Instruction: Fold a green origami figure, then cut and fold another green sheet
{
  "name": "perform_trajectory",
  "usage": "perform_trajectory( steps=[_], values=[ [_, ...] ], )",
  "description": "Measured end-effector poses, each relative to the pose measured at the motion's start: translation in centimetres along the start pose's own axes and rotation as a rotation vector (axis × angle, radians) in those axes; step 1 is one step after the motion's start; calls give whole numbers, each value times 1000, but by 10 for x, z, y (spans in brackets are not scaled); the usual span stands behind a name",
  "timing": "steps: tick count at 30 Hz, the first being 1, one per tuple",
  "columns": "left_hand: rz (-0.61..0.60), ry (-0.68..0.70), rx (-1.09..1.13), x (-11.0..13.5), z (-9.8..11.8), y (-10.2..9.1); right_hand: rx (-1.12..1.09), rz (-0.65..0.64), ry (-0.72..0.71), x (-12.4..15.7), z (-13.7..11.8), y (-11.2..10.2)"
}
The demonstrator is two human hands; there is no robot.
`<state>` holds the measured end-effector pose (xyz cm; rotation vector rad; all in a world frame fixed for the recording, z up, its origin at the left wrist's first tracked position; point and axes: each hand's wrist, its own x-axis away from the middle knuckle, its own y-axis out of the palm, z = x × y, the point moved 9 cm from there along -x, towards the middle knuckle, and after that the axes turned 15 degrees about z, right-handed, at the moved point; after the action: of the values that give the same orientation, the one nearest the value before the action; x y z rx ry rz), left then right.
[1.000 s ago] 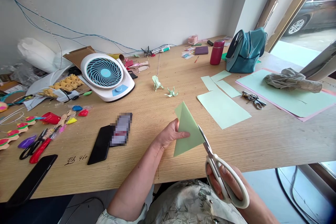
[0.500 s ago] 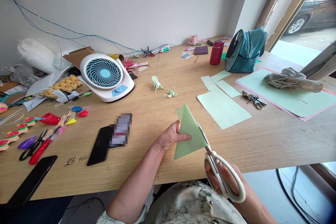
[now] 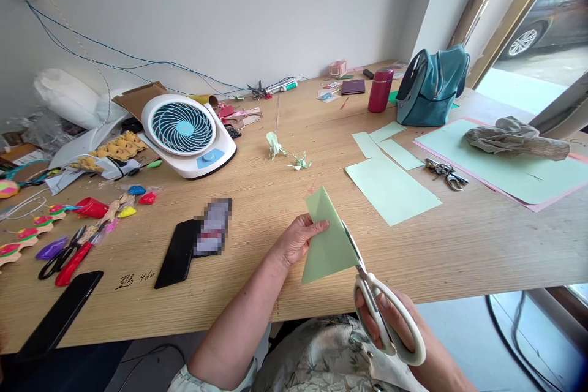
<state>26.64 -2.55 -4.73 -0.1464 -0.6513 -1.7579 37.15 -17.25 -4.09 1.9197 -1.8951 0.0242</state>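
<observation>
A folded sheet of light green paper (image 3: 327,254) is pinched in my left hand (image 3: 298,237), thumb across its front and the other fingers behind it. My right hand (image 3: 390,321) grips white-handled scissors (image 3: 408,349) by the finger loops. The blades lie along the paper's right edge, with the pivot close to its lower right corner. Two small green folded-paper figures, one upright figure (image 3: 274,146) and one low spiky figure (image 3: 301,162), stand farther back on the table. To the right lies a large flat green sheet (image 3: 392,190) with smaller cut pieces (image 3: 402,154) behind it.
Keys (image 3: 446,174) lie beside a stack of large sheets (image 3: 505,180) topped by a crumpled cloth (image 3: 509,138). Behind are a red flask (image 3: 381,90) and a teal bag (image 3: 434,89). A fan (image 3: 188,135), phones (image 3: 175,254) and black-handled scissors (image 3: 62,257) are on the left.
The paper's upper tip has tilted slightly left and down. My left thumb has slid up the paper, and the scissors have shifted a little left.
</observation>
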Motion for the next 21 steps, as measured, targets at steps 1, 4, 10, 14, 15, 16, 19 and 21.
perform_trajectory(
  steps=[1, 4, 10, 14, 15, 16, 19, 21],
  values=[
    [-8, -6, 2, 0, 0, 1, -3, -1, 8, -1, 0, 0],
    [-16, -28, -8, 2, -2, 4, 3, -1, 26, -3, -1, -1],
    [-19, -33, -12, 2, -1, 5, 18, 5, -8, -4, -3, 0],
    [-18, -32, -23, 1, -2, 3, -16, 42, 15, -4, 3, -3],
    [-15, -32, -26, 0, -2, 3, -18, 45, 24, -4, 5, -4],
    [-17, -31, -27, 0, -2, 2, -18, 45, 27, -4, 6, -4],
    [-33, -37, -27, 0, -4, 3, -9, 31, 20, -5, 5, -3],
    [-43, -39, -25, 1, -4, 3, -7, 34, 15, -6, 4, -3]
  ],
)
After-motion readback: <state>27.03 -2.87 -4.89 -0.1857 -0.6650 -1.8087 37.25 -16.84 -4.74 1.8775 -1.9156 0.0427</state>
